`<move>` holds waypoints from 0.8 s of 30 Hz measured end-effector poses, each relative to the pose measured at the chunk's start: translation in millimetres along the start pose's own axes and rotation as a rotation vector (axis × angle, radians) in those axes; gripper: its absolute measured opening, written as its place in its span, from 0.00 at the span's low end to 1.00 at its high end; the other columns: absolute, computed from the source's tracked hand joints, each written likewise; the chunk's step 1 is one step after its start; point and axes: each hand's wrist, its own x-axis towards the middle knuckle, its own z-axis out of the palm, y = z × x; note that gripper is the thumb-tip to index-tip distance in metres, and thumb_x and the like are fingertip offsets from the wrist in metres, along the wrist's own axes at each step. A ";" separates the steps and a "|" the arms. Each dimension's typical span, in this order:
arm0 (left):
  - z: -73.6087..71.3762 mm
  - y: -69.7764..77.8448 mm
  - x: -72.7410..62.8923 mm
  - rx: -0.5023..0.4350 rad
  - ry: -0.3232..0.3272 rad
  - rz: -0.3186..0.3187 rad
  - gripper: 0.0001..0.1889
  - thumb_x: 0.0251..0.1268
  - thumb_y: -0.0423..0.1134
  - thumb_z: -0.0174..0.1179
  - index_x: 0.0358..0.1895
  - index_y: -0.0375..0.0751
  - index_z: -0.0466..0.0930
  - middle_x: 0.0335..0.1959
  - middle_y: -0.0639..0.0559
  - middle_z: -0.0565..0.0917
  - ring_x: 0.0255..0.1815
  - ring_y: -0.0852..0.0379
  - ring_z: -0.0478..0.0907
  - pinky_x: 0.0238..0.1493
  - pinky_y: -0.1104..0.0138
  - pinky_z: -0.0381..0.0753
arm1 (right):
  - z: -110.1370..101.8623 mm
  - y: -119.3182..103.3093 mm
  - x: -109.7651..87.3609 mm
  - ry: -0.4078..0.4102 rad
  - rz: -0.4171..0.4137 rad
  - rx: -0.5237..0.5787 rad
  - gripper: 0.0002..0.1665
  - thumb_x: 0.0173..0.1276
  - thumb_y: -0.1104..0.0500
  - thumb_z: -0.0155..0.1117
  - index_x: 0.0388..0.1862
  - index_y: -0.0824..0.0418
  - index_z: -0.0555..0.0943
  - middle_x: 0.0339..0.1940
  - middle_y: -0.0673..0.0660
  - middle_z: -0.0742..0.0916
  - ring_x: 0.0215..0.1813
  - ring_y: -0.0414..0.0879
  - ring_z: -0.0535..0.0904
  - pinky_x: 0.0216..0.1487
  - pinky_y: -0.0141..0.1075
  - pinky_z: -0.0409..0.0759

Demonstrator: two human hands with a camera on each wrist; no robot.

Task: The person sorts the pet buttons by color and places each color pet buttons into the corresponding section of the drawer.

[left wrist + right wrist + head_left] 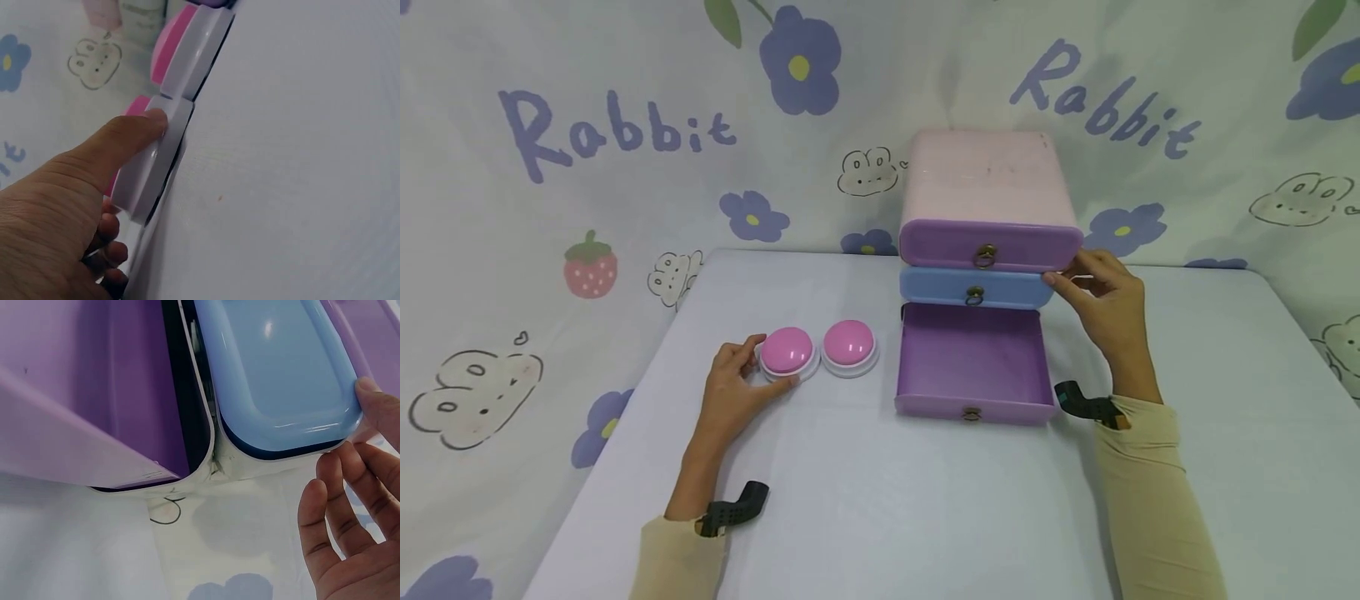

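Two pink dome-topped push buttons with white bases stand side by side on the table. My left hand (735, 387) grips the left push button (787, 351) by its white base, thumb at the near side and fingers at the far side. Just right of it stands the other push button (848, 343). At the right, my right hand (1108, 304) holds the edge of a small drawer cabinet (988, 179) beside its blue drawer (936, 286). In the right wrist view, the thumb (379, 409) touches the blue front's edge. The bottom purple drawer (973, 354) is pulled out and holds nothing.
The cabinet's top purple drawer (940, 247) is in, with a ring pull. A white table (865, 500) lies under everything. A patterned cloth (647, 50) hangs behind the cabinet. Each wrist wears a black camera, and the right one (1078, 402) sits near the pulled-out drawer.
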 end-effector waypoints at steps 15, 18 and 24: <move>-0.9 -2.5 -1.5 -0.051 0.053 -0.018 0.41 0.48 0.51 0.79 0.68 0.44 0.75 0.46 0.48 0.68 0.50 0.56 0.66 0.54 0.63 0.68 | 0.4 -6.8 -2.9 -0.003 -0.008 -0.003 0.29 0.63 0.68 0.73 0.64 0.62 0.80 0.44 0.45 0.83 0.48 0.45 0.81 0.53 0.30 0.78; -1.0 -1.2 -1.5 -0.050 0.037 -0.024 0.40 0.49 0.52 0.78 0.67 0.44 0.75 0.47 0.47 0.67 0.50 0.54 0.65 0.54 0.60 0.68 | 0.2 -8.8 -3.0 -0.004 -0.011 0.009 0.29 0.63 0.68 0.72 0.64 0.62 0.80 0.45 0.46 0.83 0.48 0.44 0.81 0.52 0.29 0.78; -0.6 1.5 -1.3 -0.025 -0.002 -0.013 0.44 0.49 0.53 0.78 0.70 0.42 0.71 0.47 0.44 0.66 0.52 0.49 0.65 0.55 0.54 0.69 | 0.2 -10.7 -2.2 -0.007 -0.012 0.012 0.29 0.63 0.68 0.72 0.64 0.63 0.80 0.44 0.45 0.83 0.48 0.44 0.81 0.52 0.27 0.78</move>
